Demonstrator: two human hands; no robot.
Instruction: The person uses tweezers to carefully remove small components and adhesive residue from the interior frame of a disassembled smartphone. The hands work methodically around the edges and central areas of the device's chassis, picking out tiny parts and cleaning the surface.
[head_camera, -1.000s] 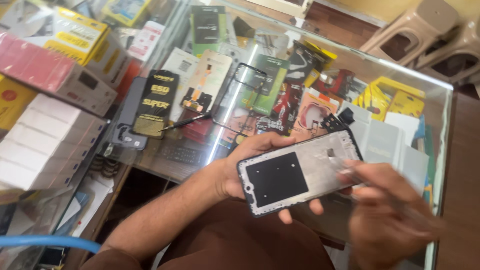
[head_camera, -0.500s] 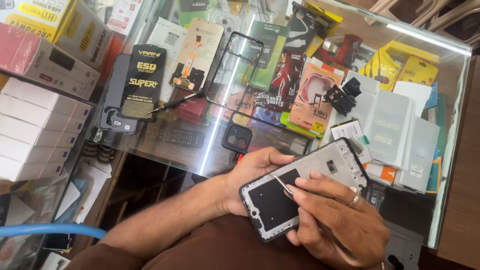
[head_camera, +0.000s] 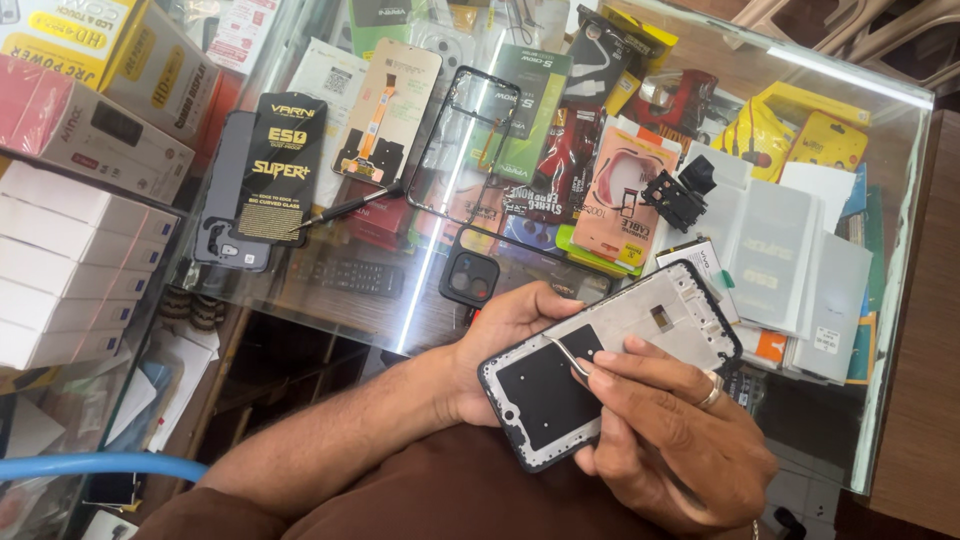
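Observation:
My left hand (head_camera: 500, 345) grips an opened phone frame (head_camera: 640, 335), black-edged with a silver inner plate and a black sheet over its lower half. It is held tilted above my lap, in front of the glass counter. My right hand (head_camera: 670, 440), a ring on one finger, pinches thin metal tweezers (head_camera: 568, 357) whose tips rest on the frame near the edge of the black sheet.
The glass counter (head_camera: 900, 330) carries packaged phone parts, a black bare phone frame (head_camera: 465, 145), a screwdriver (head_camera: 345, 210), a back cover with camera cutout (head_camera: 470, 278) and clear protector packs (head_camera: 775, 265). White and coloured boxes (head_camera: 60, 250) are stacked at left. A blue hose (head_camera: 90, 465) crosses the lower left.
The view has shifted, so hands and frame sit lower and further right. My right hand has moved from the frame's right end to its middle, tweezers now on the plate.

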